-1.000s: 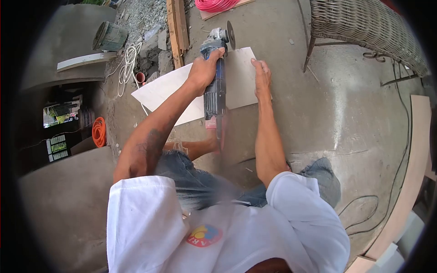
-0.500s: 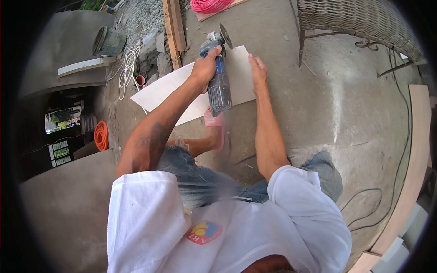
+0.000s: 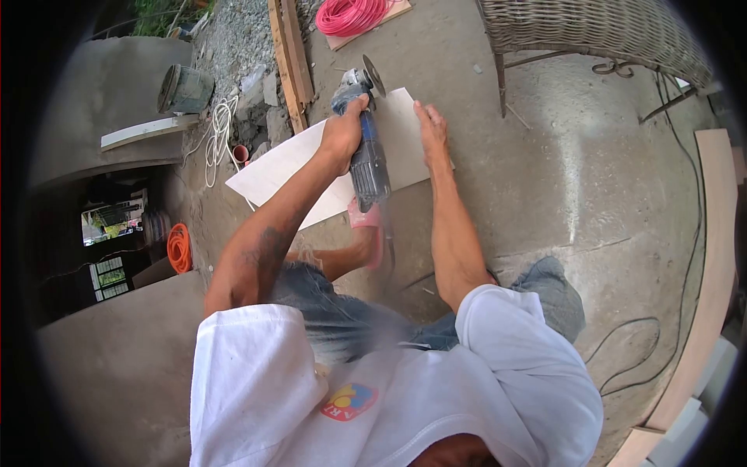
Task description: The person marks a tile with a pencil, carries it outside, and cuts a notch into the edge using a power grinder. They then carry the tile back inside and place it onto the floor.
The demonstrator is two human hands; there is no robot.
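My left hand (image 3: 343, 137) is wrapped round the front of a blue and grey angle grinder (image 3: 369, 165), whose disc (image 3: 373, 75) points away from me, near the far edge of a white tile (image 3: 311, 167). The grinder body lies across the view of the tile. My right hand (image 3: 433, 134) is at the tile's right edge, its fingers along that edge. Beneath the tile's near edge shows my foot in a pink slipper (image 3: 364, 215).
A wicker chair (image 3: 591, 31) stands at the upper right. Pink cable (image 3: 350, 15), wooden planks (image 3: 291, 62), white rope (image 3: 221, 136), a bucket (image 3: 185, 90) and an orange hose (image 3: 179, 248) lie beyond and to the left. A black cord (image 3: 685, 311) runs along the right.
The view has shifted slightly. The grinder and my left hand sit a little lower and further left in the frame; both hands keep their places at the grinder and tile.
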